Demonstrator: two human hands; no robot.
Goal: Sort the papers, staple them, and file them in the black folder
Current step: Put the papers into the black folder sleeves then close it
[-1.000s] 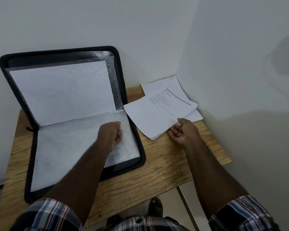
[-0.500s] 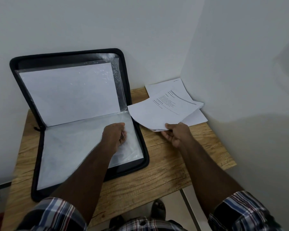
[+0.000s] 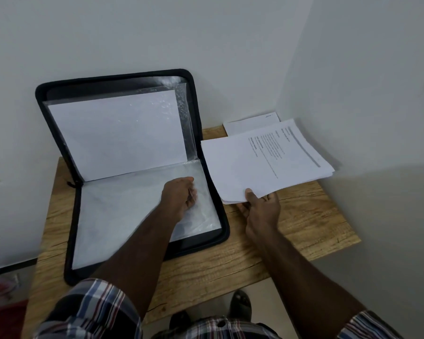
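Note:
The black folder (image 3: 71,241) lies open on the wooden table, its upper flap leaning against the wall with a white sheet inside a clear sleeve. My left hand (image 3: 180,195) rests with curled fingers on the clear plastic sleeve (image 3: 123,211) of the lower half, seeming to pinch its right edge. My right hand (image 3: 261,209) grips a set of printed papers (image 3: 262,162) by its near corner, thumb on top, lifted just right of the folder. Another white sheet (image 3: 250,124) lies behind it on the table.
The wooden table (image 3: 304,216) stands in a corner between two white walls; the right wall is close to the papers. Floor and a dark shoe (image 3: 241,305) show below the table's front edge.
My right hand has lifted the set of papers off the table and shifted its grip to the near corner. My left hand has stayed on the sleeve.

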